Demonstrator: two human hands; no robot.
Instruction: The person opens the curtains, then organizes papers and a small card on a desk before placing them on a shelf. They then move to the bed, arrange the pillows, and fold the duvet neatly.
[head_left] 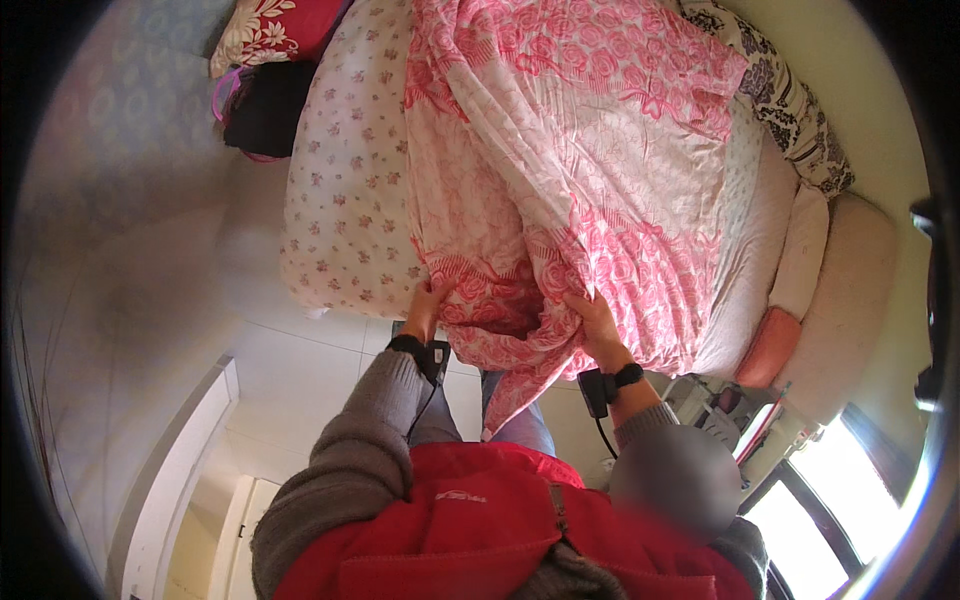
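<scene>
A pink and white rose-patterned duvet cover (640, 190) spreads over the bed, with folds running down toward me. At its near edge, my left hand (428, 308) is closed on the cloth, fingers curled into it. My right hand (598, 325) grips another part of the same edge, its thumb showing on top. Between the two hands the fabric sags in a bunched pocket, and one corner hangs down in front of my legs. Beneath the cover lies a white sheet with small flowers (345, 190), showing on the left side of the bed.
A black and white patterned pillow (790, 105) lies at the far right. Along the right side are a beige padded headboard (850, 290) and an orange-pink cushion (770, 345). A red floral cushion (275, 35) and a black item (265, 110) sit at the far left. A window (825, 500) is lower right.
</scene>
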